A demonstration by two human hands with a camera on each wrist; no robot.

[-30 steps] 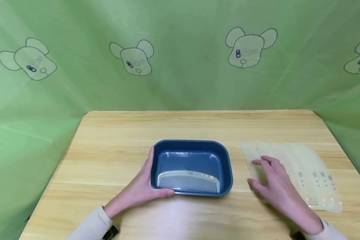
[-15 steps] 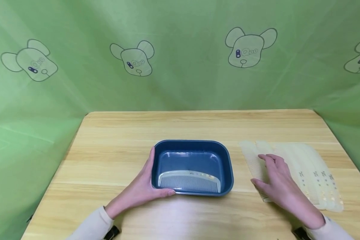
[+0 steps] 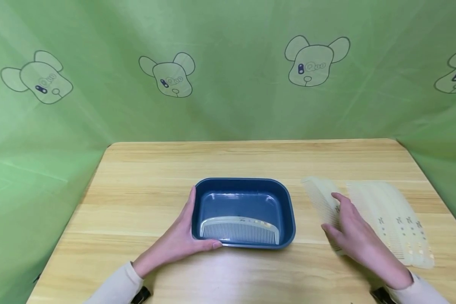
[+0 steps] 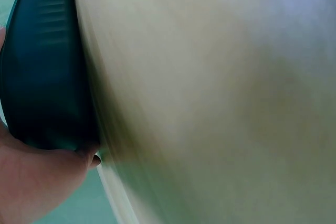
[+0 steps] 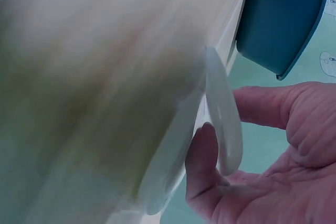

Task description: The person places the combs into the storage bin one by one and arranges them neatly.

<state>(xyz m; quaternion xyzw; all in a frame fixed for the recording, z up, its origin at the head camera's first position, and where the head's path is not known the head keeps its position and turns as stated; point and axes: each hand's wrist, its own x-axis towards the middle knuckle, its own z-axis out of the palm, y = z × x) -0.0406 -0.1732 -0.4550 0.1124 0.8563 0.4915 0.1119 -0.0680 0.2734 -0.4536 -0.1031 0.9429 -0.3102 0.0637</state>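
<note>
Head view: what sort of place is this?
Probably a screened-off recording booth: green sheeting printed with cartoon heads hangs behind and beside a wooden table, where a tub stands.

Green sheeting (image 3: 235,114) printed with cartoon animal heads (image 3: 314,65) hangs behind and beside a wood-grain table (image 3: 136,190).

Blue tray (image 3: 243,204), whitish combs (image 3: 379,207), cartoon-printed green cloth (image 3: 243,114)

The right hand (image 5: 299,171) pinched a pale comb (image 5: 224,108). Relative to this comb, a second comb (image 5: 170,153) lay lower left on the blurred tabletop (image 5: 115,77); a blue tub (image 5: 281,22) stood apart, upper right.
</note>
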